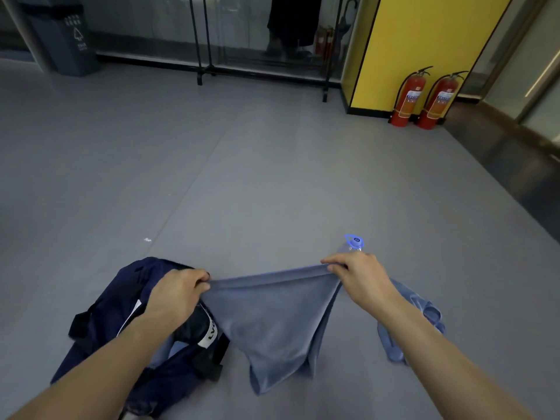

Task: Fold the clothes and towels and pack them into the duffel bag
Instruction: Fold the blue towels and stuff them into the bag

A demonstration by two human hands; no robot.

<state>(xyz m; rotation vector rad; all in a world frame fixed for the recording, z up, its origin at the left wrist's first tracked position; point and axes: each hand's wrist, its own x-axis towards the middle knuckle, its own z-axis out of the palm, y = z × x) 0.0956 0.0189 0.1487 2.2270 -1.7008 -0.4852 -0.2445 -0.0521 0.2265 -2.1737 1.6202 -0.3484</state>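
The head view looks down at a grey floor (pixel 242 177); the left hand (pixel 177 291) pinches one top corner of a blue towel (pixel 272 322), and the right hand (pixel 357 275) pinches the other corner, so the towel hangs stretched between them; a dark blue duffel bag (pixel 121 304) lies open on the floor at the near left, partly under the left arm; a light blue shirt (pixel 424 313) lies crumpled at the near right; a water bottle (pixel 353 242) with a blue cap sits just past the right hand; two red fire extinguishers (pixel 424 98) stand far right by a yellow wall (pixel 424 40).
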